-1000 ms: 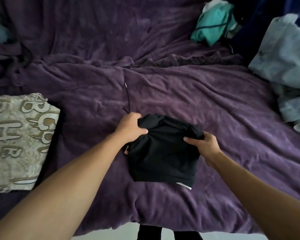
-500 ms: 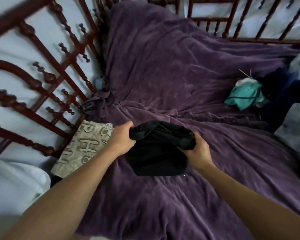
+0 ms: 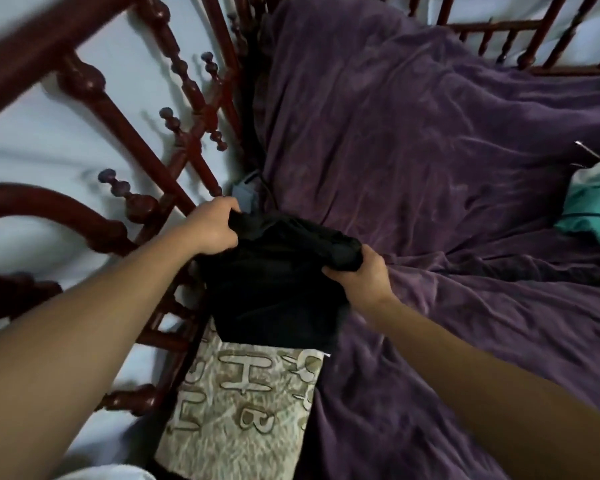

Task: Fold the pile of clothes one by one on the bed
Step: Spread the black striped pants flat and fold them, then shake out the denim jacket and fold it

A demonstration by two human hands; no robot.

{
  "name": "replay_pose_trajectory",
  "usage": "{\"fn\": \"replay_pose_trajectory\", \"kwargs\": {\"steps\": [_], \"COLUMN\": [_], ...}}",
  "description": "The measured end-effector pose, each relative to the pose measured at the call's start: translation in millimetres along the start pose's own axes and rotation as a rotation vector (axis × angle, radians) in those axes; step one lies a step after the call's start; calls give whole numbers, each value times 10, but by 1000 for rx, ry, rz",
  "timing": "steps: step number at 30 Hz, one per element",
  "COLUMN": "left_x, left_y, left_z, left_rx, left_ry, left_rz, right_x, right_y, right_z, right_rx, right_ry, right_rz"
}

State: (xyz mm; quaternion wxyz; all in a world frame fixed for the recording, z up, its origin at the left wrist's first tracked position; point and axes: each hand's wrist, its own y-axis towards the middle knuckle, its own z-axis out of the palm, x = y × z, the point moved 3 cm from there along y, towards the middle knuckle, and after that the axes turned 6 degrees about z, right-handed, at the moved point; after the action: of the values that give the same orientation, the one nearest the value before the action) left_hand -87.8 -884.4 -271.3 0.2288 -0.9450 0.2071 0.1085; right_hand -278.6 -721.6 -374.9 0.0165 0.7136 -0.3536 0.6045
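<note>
Your left hand (image 3: 215, 226) and right hand (image 3: 361, 277) each grip an upper corner of the folded black fabric garment (image 3: 278, 282), fingers curled into the cloth. Its lower edge overlaps the far end of the folded beige cloth printed with letters (image 3: 243, 403). That cloth lies on the rumpled purple plush blanket (image 3: 413, 150), beside the dark red turned-wood bed rail (image 3: 125, 133). A crumpled teal garment (image 3: 593, 209) lies well apart at the right.
</note>
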Motion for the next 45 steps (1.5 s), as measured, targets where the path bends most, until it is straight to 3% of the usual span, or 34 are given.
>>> {"fn": "replay_pose_trajectory", "kwargs": {"steps": [3,7,10,13,15,20,26,28,30,32,38,45], "left_x": [262,478,694,858,941,1077,1075,961,736,448,-671,-1905], "left_y": [501,683,573,666,822,1184,1328,1231,1053,844,109,-949], "left_z": [17,486,964,1323,1498,1912,2008,1846,1681,1619,2066,2858], "left_rx": [-29,-336,-541,-470,-384,-223,-15,-52,-235,-338,-74,143], "left_ry": [108,406,378,380,385,414,388,416,416,397,160,208], "left_rz": [1,149,304,343,317,298,190,177,246,321,418,506], "right_x": [10,-194,-269,-230,-292,-789,-848,-825,-905,-1087,-1754,-2411], "right_y": [511,809,650,561,701,1221,1302,1133,857,546,-498,-1624], "right_z": [437,655,672,896,1055,1183,1177,1000,717,336,-1038,-2497], "right_rx": [-17,-27,-183,-244,-148,72,171,120,48,0,-88,-249], "right_ry": [7,-276,-641,-833,-942,-1192,-1250,-1227,-1138,-1066,-1023,-899], "right_rz": [95,162,-145,-570,-637,-422,-373,-426,-447,-365,152,392]}}
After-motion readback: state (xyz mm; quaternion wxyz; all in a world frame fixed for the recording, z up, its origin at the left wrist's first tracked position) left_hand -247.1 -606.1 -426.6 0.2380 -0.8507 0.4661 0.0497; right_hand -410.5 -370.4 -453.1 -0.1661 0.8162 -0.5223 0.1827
